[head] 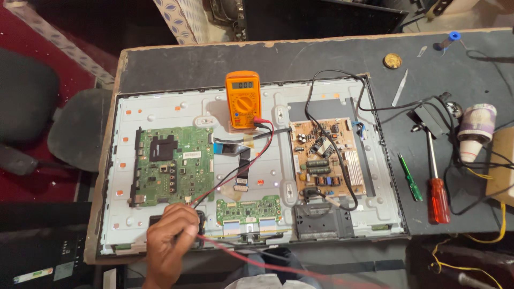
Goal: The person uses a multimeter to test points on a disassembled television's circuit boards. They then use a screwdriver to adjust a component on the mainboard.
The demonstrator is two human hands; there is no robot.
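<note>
Head view, lower left of frame: our left hand [170,235] pinches the red and black probe leads [225,176] just below the green circuit board [172,166].

Red screwdriver [437,199]: lies on the table, right of the panel.
Green screwdriver [410,177]: just beside it.
Tape roll [476,124]: probably atop a cup.

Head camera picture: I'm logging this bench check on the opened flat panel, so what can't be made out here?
- Probe tips: hidden in the head view under the one hand in view; which hand it is cannot be told.
- The other hand: outside the frame.
- Small grey display of the orange multimeter: too small to read reliably.
- Small parts on the large green circuit board and tan power board: too small to identify.
- Red probe lead: cut off by the bottom edge.
</note>
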